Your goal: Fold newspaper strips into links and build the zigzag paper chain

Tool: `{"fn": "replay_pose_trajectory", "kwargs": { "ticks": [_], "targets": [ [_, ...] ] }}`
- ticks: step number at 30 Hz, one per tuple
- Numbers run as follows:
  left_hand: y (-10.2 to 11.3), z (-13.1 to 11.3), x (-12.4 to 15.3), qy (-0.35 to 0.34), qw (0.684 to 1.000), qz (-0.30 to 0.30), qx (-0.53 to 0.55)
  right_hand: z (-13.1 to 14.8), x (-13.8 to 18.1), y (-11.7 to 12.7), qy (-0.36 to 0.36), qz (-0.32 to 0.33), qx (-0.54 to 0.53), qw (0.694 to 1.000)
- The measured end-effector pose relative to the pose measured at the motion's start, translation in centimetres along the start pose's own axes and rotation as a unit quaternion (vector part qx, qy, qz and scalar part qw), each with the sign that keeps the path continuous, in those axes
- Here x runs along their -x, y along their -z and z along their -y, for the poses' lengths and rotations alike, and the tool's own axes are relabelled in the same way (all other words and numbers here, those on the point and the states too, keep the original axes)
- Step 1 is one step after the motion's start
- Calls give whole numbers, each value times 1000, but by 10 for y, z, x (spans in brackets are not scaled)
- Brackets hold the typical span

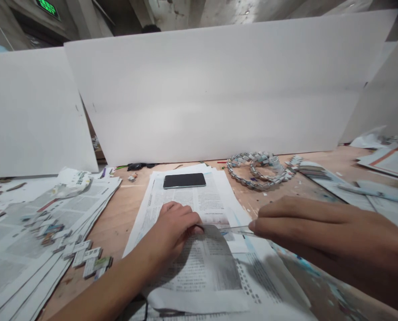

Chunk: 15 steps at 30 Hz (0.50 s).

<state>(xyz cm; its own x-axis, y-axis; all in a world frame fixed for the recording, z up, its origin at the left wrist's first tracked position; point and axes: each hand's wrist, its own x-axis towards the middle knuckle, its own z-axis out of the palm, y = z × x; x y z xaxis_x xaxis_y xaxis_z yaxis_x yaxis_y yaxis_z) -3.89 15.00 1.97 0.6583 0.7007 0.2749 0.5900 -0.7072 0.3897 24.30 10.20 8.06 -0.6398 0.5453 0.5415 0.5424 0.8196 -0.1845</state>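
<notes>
My left hand point(180, 225) is closed on the upper edge of a newspaper sheet point(215, 263), whose near part curls up toward me. Level with that edge, my right hand point(285, 220) comes in from the right, its fingers pressed together. From its fingertips a thin, pale blade-like tool point(234, 229) points left, close to the sheet's edge; its exact kind is unclear. Under both lies a stack of printed papers point(145, 214). A black-screened phone point(184, 180) rests on the stack, beyond my left hand.
Folded-paper woven rings point(234, 174) lie at the back right. At the left, a zigzag folded-paper chain point(81, 254) sits on newspapers point(101, 196). White boards point(205, 93) stand along the table's far side. More papers point(386, 198) lie at the right.
</notes>
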Motion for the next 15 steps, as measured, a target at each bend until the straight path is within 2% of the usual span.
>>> {"fn": "replay_pose_trajectory", "kwargs": {
  "ticks": [6,11,15],
  "targets": [
    [2,-7,2,-4,999,-9,36,-4,-3,-13,-27,45,20,998],
    [7,-14,2,20,995,-20,96,-9,-11,-25,-38,-2,-49,998],
    [10,-18,0,63,984,-37,164,-7,-15,-36,-112,-21,-93,989]
  ]
}}
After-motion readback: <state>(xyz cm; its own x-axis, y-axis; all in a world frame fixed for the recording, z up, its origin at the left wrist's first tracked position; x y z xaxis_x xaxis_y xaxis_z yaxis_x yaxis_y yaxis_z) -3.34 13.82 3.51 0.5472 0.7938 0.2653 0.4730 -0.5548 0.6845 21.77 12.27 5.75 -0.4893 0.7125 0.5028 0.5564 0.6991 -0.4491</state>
